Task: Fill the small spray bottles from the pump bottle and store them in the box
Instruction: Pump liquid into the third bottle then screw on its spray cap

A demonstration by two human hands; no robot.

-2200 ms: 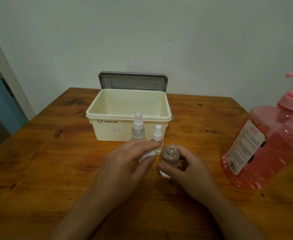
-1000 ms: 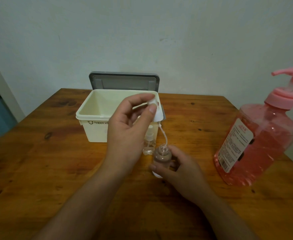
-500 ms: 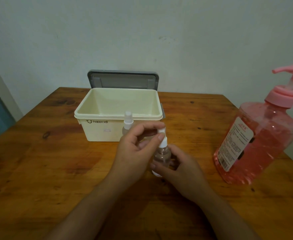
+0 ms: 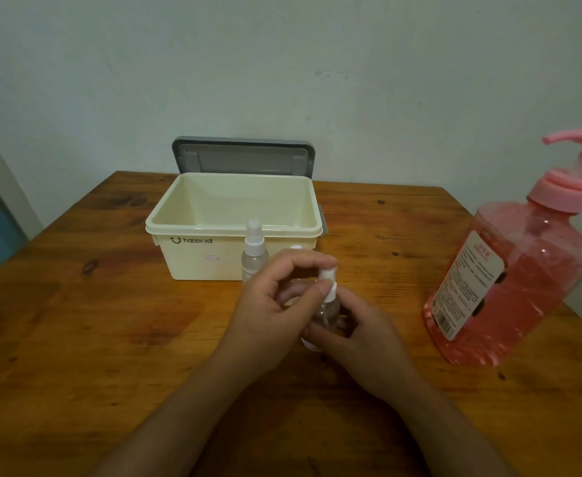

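White spray cap (image 4: 327, 275) pinched by left hand (image 4: 268, 306), right hand (image 4: 365, 339) gripping the small spray bottle (image 4: 324, 315), frame centre on counter (image 4: 76, 339). I'd flag cross-threading: skewed cap leaks once in the box (image 4: 196, 258).

Right edge cuts the pump bottle (image 4: 509, 280); rear spray bottle (image 4: 295, 248) mostly hidden

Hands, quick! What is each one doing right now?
Left hand: pinches the spray cap on the bottle.
Right hand: holds the bottle.
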